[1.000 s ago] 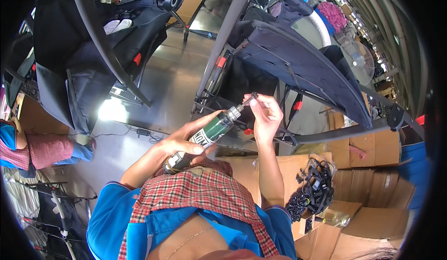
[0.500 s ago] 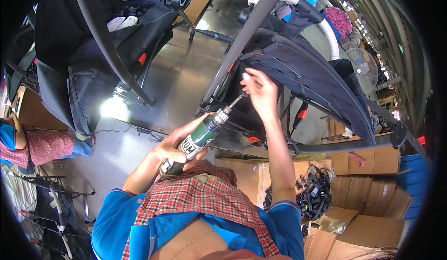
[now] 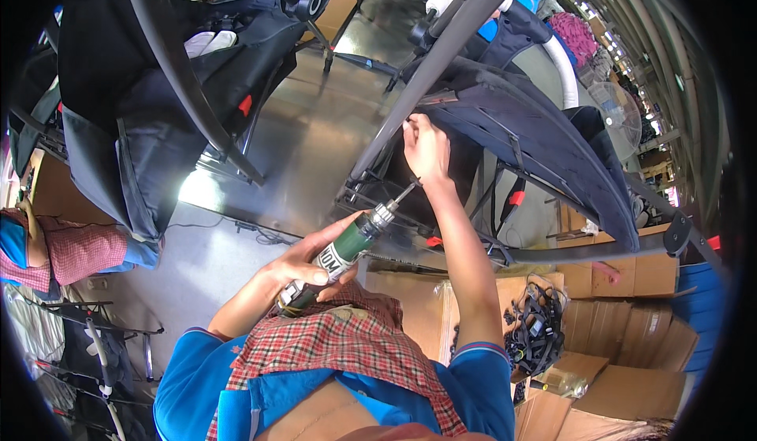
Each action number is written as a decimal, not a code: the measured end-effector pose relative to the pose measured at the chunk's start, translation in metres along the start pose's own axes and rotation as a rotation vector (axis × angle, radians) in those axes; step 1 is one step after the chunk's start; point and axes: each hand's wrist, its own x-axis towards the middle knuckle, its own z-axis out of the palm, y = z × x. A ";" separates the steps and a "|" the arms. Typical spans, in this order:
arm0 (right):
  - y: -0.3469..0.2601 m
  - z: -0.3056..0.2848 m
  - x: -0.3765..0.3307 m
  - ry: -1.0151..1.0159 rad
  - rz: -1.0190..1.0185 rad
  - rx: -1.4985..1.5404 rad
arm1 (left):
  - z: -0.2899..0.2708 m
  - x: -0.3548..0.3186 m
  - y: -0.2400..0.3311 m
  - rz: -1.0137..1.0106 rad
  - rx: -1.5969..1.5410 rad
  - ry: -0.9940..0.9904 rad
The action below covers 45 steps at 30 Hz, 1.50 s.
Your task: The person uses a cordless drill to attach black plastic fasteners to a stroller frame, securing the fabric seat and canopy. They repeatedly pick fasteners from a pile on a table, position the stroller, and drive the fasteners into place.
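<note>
My left hand (image 3: 298,271) is wrapped round a green electric screwdriver (image 3: 352,245) in front of my apron. A small dark piece, perhaps a screw, shows at the end of its bit, beside my right wrist. My right hand (image 3: 428,151) is raised to a dark frame tube (image 3: 384,135) of a stroller, its fingers bent together against the tube and the fabric edge. Whatever the fingertips hold is hidden. Right of that hand stretches the stroller's dark fabric panel (image 3: 528,145), with thin rods along it.
Another black stroller (image 3: 142,125) stands at the left on the shiny metal table (image 3: 288,141). Cardboard boxes (image 3: 623,394) and a heap of black straps (image 3: 538,327) lie at the lower right. At the left edge is another person (image 3: 79,248). A fan (image 3: 615,117) stands far right.
My right hand has moved left and away from the bit to the frame tube, its fingers now bent in. The screwdriver has shifted slightly right and down in my left hand.
</note>
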 end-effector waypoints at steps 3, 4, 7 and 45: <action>0.030 0.022 0.013 -0.071 0.342 0.304 | 0.004 0.006 0.002 -0.028 0.039 -0.014; 0.020 0.022 0.023 -0.111 0.485 0.449 | 0.004 0.007 0.003 -0.033 0.058 -0.009; 0.016 0.028 0.046 -0.205 0.772 0.454 | 0.006 0.013 0.003 -0.052 0.075 -0.007; 0.045 0.032 0.010 0.345 -0.118 0.231 | 0.016 0.123 0.017 0.179 0.711 0.624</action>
